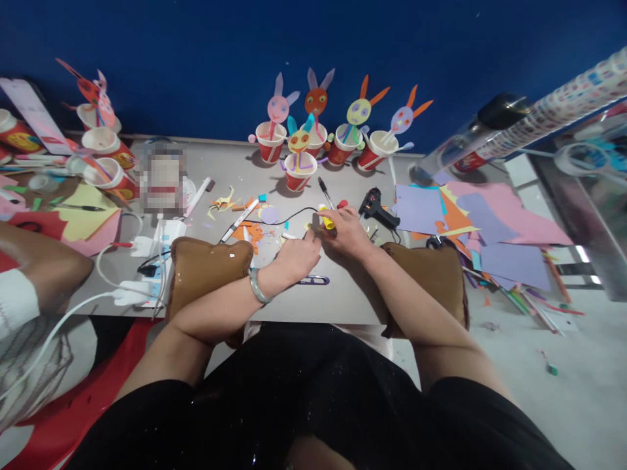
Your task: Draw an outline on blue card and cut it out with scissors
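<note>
Yellow and white plastic, by its look, on a small tube (328,220) low over the middle of the grey table (345,303); pinched between thumb and fingers of the right hand (350,234), with a red piece (342,204) just beside the knuckles; close by, the left hand (296,258), fingers bent and drawn together, cannot tell whether gripping anything; on that wrist, a pale bangle (258,287); nearer the body, a purple-rimmed oblong tool (323,281), lying flat; beyond the fingertips, a black pen (324,188); leftward, a white marker (240,220) beside orange paper scraps (252,233); rightward, a black glue gun (377,207), then overlapping lilac, orange and pink paper sheets (418,207); farther back, five red-and-white paper cups (300,179) in a group, each with a paper rabbit head (298,140) above; two brown cushions (208,271) by the forearms; far left, a white power strip (169,236) and a co-worker's bent arm (42,264); behind everything, a blue partition (206,59).
</note>
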Tool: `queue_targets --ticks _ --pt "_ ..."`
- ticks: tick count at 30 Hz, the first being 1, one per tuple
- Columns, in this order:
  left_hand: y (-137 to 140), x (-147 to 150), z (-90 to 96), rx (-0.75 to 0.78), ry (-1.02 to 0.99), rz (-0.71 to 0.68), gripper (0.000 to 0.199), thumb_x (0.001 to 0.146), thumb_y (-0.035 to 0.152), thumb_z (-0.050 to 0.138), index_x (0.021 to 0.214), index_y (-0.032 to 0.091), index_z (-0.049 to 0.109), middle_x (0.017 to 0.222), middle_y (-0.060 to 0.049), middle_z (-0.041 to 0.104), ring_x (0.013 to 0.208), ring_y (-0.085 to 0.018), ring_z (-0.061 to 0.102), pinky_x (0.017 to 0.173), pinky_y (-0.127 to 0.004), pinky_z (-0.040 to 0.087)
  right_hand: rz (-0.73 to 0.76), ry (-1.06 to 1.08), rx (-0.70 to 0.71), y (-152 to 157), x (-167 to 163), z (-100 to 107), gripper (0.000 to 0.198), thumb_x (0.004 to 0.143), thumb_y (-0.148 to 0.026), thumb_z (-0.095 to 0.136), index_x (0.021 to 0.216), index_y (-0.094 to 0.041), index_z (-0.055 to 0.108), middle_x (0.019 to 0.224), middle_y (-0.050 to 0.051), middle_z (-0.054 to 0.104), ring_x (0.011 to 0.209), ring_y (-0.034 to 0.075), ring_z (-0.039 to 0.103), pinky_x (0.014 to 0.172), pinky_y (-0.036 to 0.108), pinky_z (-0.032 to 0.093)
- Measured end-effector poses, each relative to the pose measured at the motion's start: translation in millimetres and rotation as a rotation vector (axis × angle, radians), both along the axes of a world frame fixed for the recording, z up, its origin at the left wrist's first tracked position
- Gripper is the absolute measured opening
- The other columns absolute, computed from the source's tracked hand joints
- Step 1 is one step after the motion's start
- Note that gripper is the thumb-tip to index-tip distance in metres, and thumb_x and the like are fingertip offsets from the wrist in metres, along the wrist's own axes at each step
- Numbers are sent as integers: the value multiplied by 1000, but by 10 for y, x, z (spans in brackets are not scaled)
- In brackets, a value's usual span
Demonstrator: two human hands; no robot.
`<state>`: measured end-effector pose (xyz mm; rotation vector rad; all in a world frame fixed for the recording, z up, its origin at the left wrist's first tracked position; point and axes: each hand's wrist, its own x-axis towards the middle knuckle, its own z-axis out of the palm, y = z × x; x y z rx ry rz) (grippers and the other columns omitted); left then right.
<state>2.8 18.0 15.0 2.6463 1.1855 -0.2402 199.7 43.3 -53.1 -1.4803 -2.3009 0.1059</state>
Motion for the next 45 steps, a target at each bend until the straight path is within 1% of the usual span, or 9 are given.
queue_targets --ticks 6,11,16,29,34,37,41,43,45 --pt "-11 11 -30 -11 -30 -66 36 102 28 42 127 9 59 139 -19 57 92 -27 73 72 -38 57 13 14 -23 12 30 9 43 87 -31 62 129 -24 55 112 11 73 96 31 61 100 51 39" --pt "-16 13 -51 -11 -41 -96 37 102 24 39 129 9 59 137 -19 58 91 -26 73 71 -37 57 33 21 -20 3 37 29 45 86 -31 63 129 -25 55 117 11 72 96 31 61 100 51 38" --pt "-19 20 -60 -9 -48 -127 42 102 21 36 137 8 54 147 -20 52 94 -27 73 73 -38 58 66 11 -26 -29 11 63 45 84 -24 60 129 -22 56 114 11 73 94 30 61 100 51 38" --pt "-4 49 -140 -39 -49 -85 35 102 23 40 128 9 59 145 -19 54 93 -28 74 73 -39 59 97 -47 27 -105 -20 74 49 79 -11 52 127 -20 57 96 11 74 84 28 59 96 47 38" --pt "1 45 -142 -49 -59 -78 35 102 29 44 127 10 59 146 -19 54 93 -28 74 73 -38 58 90 -80 31 -100 -15 66 47 80 -12 52 126 -19 58 87 9 72 85 28 60 95 46 38" --pt "3 36 -148 -54 -69 -81 36 100 34 49 127 11 58 148 -19 51 95 -28 74 75 -37 58 59 -76 24 -89 8 87 43 84 -16 52 126 -19 59 93 11 74 88 29 62 97 47 38" --pt "2 32 -171 -62 -72 -88 38 99 37 52 128 13 57 154 -20 45 96 -27 74 77 -38 57 -17 78 27 -102 26 163 36 95 -27 47 129 -20 58 106 12 76 96 30 66 100 50 41" --pt "0 33 -179 -68 -71 -99 38 100 36 51 129 14 56 155 -19 43 97 -27 73 78 -38 57 -83 241 19 -126 10 212 37 100 -36 45 132 -21 57 99 10 77 99 30 68 100 50 43" --pt "-3 35 -176 -67 -75 -109 38 100 36 50 130 14 56 156 -19 43 99 -27 73 79 -38 57 -139 418 -25 -154 -16 254 40 102 -44 45 132 -22 58 88 7 77 92 27 71 98 47 48"
